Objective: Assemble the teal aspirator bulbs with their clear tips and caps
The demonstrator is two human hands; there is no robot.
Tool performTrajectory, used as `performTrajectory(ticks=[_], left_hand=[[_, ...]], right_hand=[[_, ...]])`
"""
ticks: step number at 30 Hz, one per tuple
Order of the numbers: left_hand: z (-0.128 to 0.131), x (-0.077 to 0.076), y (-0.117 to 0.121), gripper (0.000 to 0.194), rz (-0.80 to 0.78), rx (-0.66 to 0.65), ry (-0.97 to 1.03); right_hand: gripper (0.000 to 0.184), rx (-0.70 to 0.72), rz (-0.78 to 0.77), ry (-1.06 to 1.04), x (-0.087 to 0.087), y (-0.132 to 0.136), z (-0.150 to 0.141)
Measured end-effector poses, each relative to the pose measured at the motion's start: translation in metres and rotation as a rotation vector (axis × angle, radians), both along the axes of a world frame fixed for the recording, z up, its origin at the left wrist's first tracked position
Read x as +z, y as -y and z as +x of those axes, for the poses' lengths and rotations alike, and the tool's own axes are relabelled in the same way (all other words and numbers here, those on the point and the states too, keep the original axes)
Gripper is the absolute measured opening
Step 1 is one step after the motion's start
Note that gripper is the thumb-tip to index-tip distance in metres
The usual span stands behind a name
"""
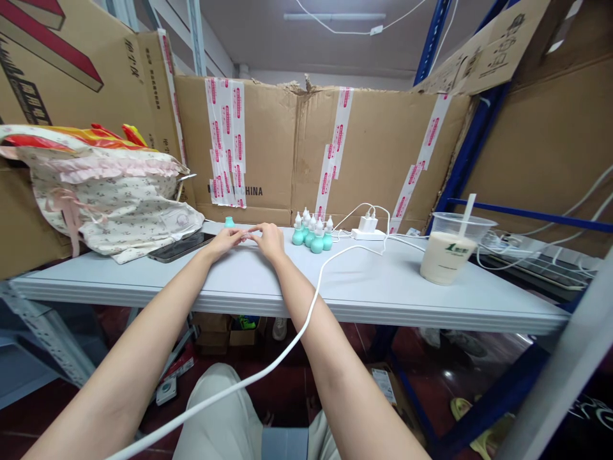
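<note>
Over the tabletop, my left hand (pixel 227 242) and my right hand (pixel 269 241) meet at the fingertips. The fingers of both are closed around a small pale piece between them, too small and covered to name. Just behind my left hand stands a teal rubber bulb (pixel 229 222) with no clear tip showing. To the right of my right hand, several teal bulb droppers (pixel 317 243) with clear nozzles stand upright in a tight group. A dark phone (pixel 182 247) lies flat to the left of my left hand.
A floral cloth bag (pixel 115 191) fills the grey table's (pixel 306 294) left end. A plastic cup (pixel 445 255) with a straw stands at right, near a white charger (pixel 368 223). A white cable (pixel 306 319) crosses over my right forearm. Cardboard (pixel 268 140) walls the back.
</note>
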State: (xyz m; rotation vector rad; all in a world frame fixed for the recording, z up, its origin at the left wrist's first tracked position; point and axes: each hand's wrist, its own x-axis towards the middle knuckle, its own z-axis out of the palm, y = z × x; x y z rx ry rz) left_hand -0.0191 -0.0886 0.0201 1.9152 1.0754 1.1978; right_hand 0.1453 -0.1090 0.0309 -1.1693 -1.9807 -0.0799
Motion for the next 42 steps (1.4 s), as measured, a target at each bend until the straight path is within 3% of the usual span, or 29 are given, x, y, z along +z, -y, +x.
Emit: performTrajectory(ticks=[6,13,20,26,32,38,42], left_hand=[[0.000,0.002,0.002,0.045,0.027,0.041,-0.030],[0.009,0.006,0.006,0.047,-0.127,-0.006,0.171],[0.004,0.004,0.003,0.048,-0.034,0.015,0.083],[0.005,0.005,-0.003,0.047,-0.024,0.106,0.218],[0.009,0.004,-0.004,0.044,-0.109,0.017,0.298],[0.007,-0.001,0.000,0.047,-0.191,-0.053,0.263],[0.004,0.003,0.005,0.044,-0.125,-0.017,0.167]], right_hand=[[0.025,0.056,-0.046,-0.026,0.000,0.001,-0.002],[0.025,0.036,0.026,-0.025,-0.002,-0.001,-0.002],[0.024,0.056,0.039,-0.038,-0.002,0.003,-0.004],[0.020,0.042,0.048,-0.139,-0.007,0.001,-0.003],[0.019,0.046,0.045,-0.251,-0.008,0.000,-0.002],[0.016,0.038,0.031,-0.214,-0.006,-0.001,-0.002],[0.018,0.057,0.027,-0.164,-0.005,0.000,0.000]])
